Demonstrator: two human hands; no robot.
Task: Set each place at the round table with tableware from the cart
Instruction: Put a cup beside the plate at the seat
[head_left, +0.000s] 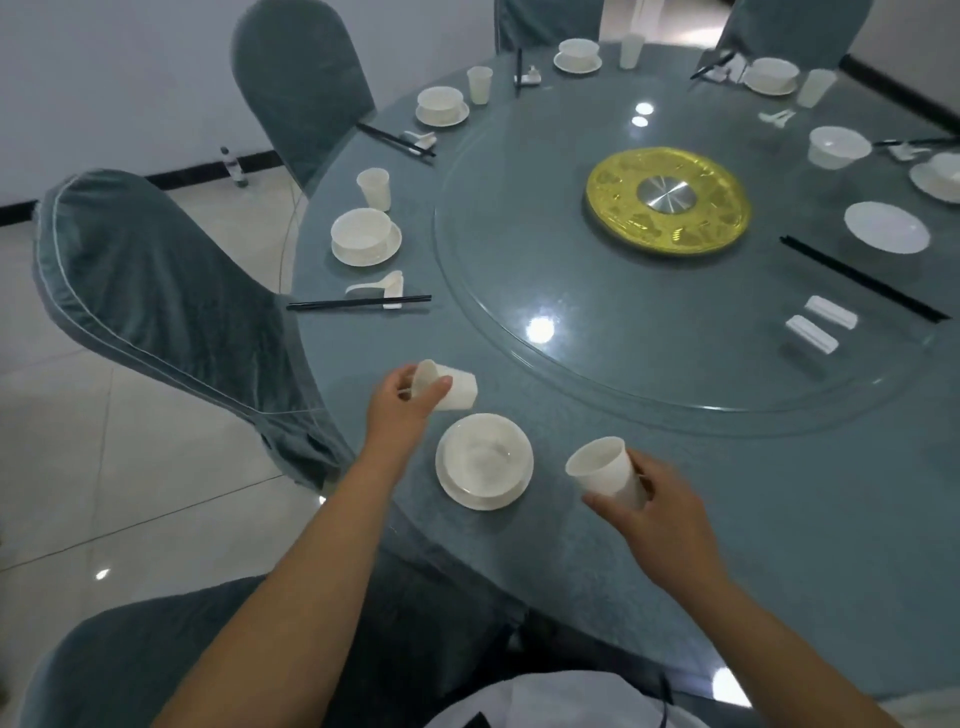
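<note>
A round bench (779, 545) draped in grey-blue cloth fills the view, seen from above by a person standing at its near edge. The landmark is a white bowl on a saucer (484, 461) at the nearest place.

Just left of and beyond the bowl, the left hand (402, 410) holds a white cup (444, 391) tipped on its side, its mouth turned toward the palm, thumb and fingers wrapped round it, above the cloth. Just right of the bowl, the right hand (662, 512) has its grip closed round a second white cup (608, 472), tilted with its mouth up and to the left; whether its base touches the cloth cannot be told.

Farther left of the bowl, the neighbouring place (366, 236) looks complete: cup, bowl on saucer, spoon, black chopsticks. Far right of the bowl, on the glass turntable (675, 332), lie two white chopstick rests (821, 325), black chopsticks (860, 278) and a plate.

The step in hand appears to be placing a cup at this setting. Next, one cup likely needs righting and standing beyond the bowl; spoon, rest and chopsticks are still missing here.
</note>
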